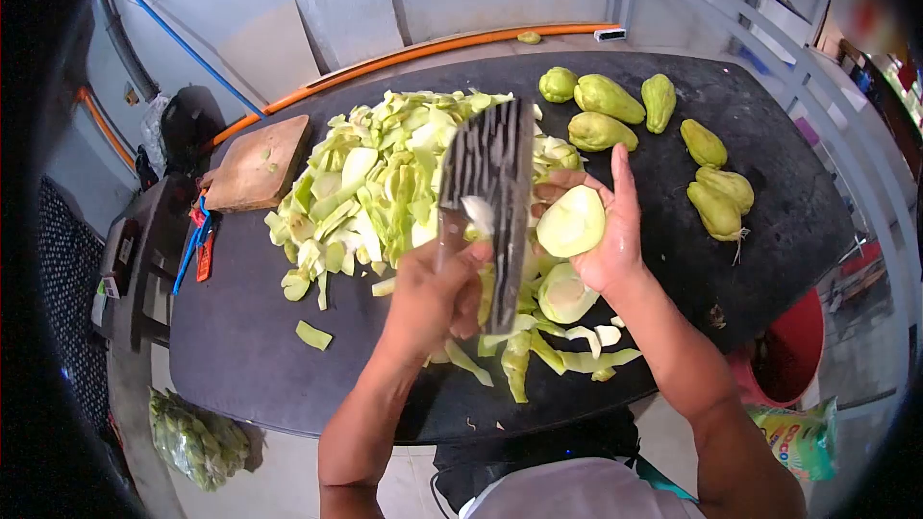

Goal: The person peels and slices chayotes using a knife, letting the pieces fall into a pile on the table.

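Note:
My left hand (444, 288) is closed round the handle of a wide cleaver (490, 202), its dark, streaked blade upright in the middle of the view. A small pale piece clings to the blade. On the palm of my right hand (615, 231) rests a peeled, pale green chayote half (571, 222), its flat face toward the camera. Below it lies another peeled chayote (567, 294) among peel strips (517, 363). Behind the cleaver spreads a large heap of cut pieces and peels (370, 178).
Several unpeeled chayotes (609, 99) lie at the back and right of the dark table (250, 327). A wooden board (258, 165) and red scissors (205, 255) are at the left. A red bucket (793, 351) stands below the right edge, a bagged bundle (197, 437) below the left.

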